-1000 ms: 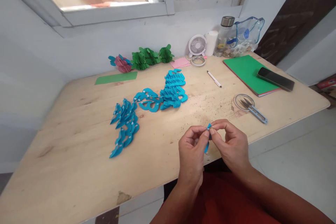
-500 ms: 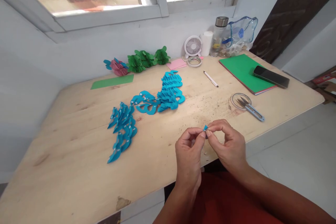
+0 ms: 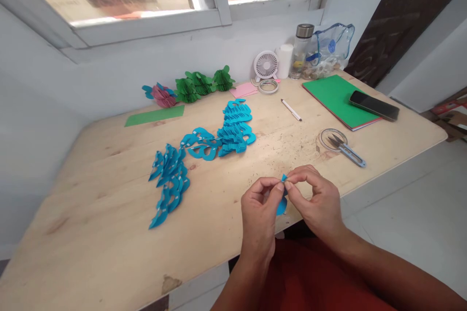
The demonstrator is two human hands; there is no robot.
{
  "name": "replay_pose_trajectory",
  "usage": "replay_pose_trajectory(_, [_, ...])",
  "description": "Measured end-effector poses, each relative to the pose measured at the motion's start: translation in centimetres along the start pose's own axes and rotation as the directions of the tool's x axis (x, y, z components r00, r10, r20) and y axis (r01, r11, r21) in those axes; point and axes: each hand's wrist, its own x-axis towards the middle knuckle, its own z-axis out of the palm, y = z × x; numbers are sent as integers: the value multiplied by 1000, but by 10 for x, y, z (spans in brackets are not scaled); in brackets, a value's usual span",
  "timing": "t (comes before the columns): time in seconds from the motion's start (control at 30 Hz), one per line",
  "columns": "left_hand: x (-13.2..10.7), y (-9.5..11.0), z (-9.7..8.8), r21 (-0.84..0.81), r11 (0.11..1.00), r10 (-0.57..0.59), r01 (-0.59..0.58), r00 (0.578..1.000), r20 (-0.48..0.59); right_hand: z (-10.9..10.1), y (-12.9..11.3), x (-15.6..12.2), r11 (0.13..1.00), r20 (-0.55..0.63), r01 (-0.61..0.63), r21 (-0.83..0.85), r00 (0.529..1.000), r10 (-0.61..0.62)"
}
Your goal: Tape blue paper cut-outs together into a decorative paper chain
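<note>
Near the table's front edge, my left hand (image 3: 260,206) and my right hand (image 3: 316,195) pinch a blue paper piece (image 3: 281,205) between thumbs and fingertips. A pointed tip of the paper stands above the fingers, and a rounded part hangs below; the rest is hidden behind my hands. Further left lies a row of blue paper cutouts (image 3: 170,182) with small white patches on them. It runs into a looped blue cutout (image 3: 201,143) and then a tightly stacked bunch of blue folded paper (image 3: 235,129).
Thread snips (image 3: 346,149) rest across a tape roll (image 3: 326,139) to the right. A phone (image 3: 374,105) lies on green paper sheets (image 3: 337,99). At the back are green paper flowers (image 3: 200,83), a small fan (image 3: 266,65), a bottle (image 3: 301,51) and a pen (image 3: 291,110).
More of the blue paper shows below my fingertips now, its rounded part hanging down. Both hands keep their pinch in nearly the same place, and the view has shifted slightly.
</note>
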Motion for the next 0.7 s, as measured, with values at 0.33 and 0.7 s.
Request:
replay_pose_trajectory(0.33, [4,-3,-2,26,999,47,-47,998,-33,-5,-1,0,999,112,-16,-35,994,19])
replay_pose_trajectory(0.7, [2,-5,-4,23,999,35,-34,997,-73,-9,3,-5,973,127,181,-144,978,-163])
